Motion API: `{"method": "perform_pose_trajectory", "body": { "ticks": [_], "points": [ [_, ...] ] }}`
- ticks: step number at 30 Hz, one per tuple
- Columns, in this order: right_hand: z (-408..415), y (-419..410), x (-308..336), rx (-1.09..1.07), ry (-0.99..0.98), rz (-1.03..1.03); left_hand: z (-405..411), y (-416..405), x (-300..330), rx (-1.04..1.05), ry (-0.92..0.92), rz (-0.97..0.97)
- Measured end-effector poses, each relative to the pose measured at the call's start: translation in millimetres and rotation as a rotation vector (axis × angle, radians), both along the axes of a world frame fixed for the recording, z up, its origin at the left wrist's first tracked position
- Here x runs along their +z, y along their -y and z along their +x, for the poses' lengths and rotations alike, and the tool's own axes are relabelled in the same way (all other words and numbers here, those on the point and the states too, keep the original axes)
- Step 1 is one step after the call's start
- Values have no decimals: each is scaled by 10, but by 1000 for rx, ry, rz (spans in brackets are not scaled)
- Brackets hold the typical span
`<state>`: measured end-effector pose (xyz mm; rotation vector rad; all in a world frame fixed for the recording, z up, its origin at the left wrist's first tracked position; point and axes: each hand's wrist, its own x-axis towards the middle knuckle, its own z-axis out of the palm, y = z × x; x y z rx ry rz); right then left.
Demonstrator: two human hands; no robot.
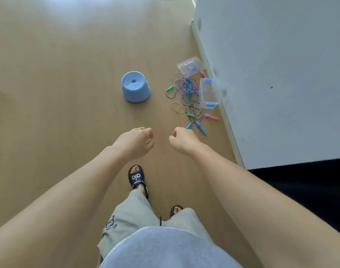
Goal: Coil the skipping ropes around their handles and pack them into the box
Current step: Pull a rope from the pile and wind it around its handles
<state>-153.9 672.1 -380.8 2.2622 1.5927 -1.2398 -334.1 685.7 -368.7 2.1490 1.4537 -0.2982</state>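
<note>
Both the left hand and right hand hang loosely curled, fingers holding nothing; the skipping ropes lie tangled on the floor beside the clear box against the wall; pulling one handle likely tightens that knot.

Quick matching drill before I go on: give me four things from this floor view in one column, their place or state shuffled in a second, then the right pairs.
1. stool
2. box
3. lid
4. tangled ropes

A. loose heap between stool and box
B. furthest along the wall, beyond the box
C. open, against the wall
D. alone, left of the heap

Pairs: 1-D, 2-C, 3-B, 4-A

Both hands, left hand and right hand, hold nothing.
</note>
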Motion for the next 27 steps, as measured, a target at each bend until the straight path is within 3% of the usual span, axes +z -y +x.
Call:
{"method": "perform_pose_trajectory", "body": {
  "ticks": [11, 22, 27],
  "points": [
    [-251, -1874, -152, -212, 9, -27, -303, -2348, -8, -127, -22, -36],
    [376, -3438, -180, -402, -17, 32, 491, -4078, 62, -285, -16, -37],
    [636, -4122, -145, -431, -21, 34, 864, -4720, 3, -220, -22, -91]
  ]
}}
